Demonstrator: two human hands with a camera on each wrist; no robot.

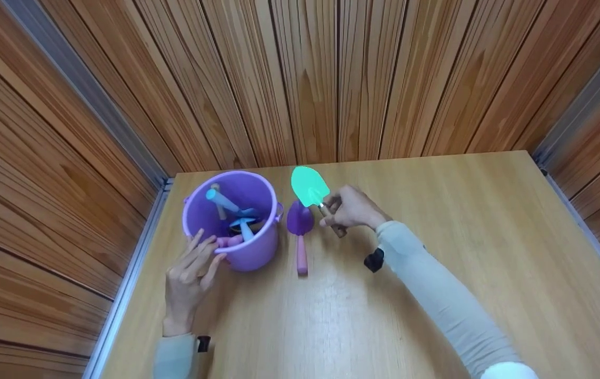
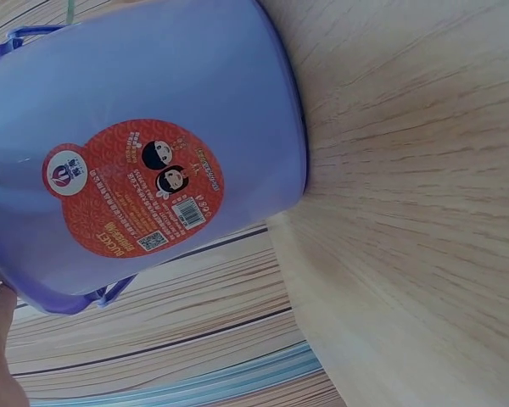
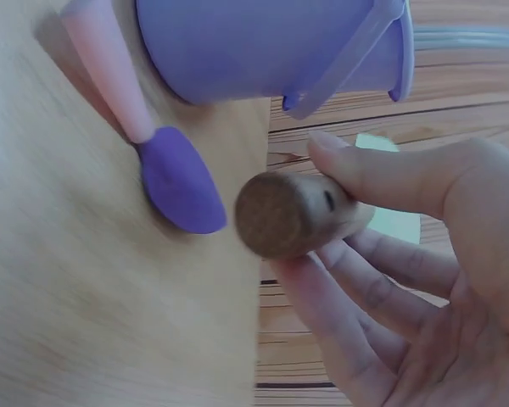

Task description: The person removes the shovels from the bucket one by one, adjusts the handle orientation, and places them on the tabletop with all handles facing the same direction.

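Observation:
A purple bucket [image 1: 255, 255] stands upright at the left of the table, with blue and pink tool handles inside. My left hand [image 1: 188, 281] pinches its near rim, fingers over the edge and thumb outside. In the left wrist view, a red sticker [image 2: 140, 186] shows on the bucket's side. My right hand [image 1: 353, 208] holds a small trowel with a bright green blade [image 1: 309, 186] by its wooden handle [image 3: 293, 212], raised off the table. Below and left of it lies a purple trowel with a pink handle [image 1: 301, 255], beside the bucket.
The wooden table [image 1: 463, 221] extends to the right of both hands. Wood-panelled walls [image 1: 321, 79] rise behind the table and at both sides. A metal rail [image 1: 126, 295] runs along the table's left edge.

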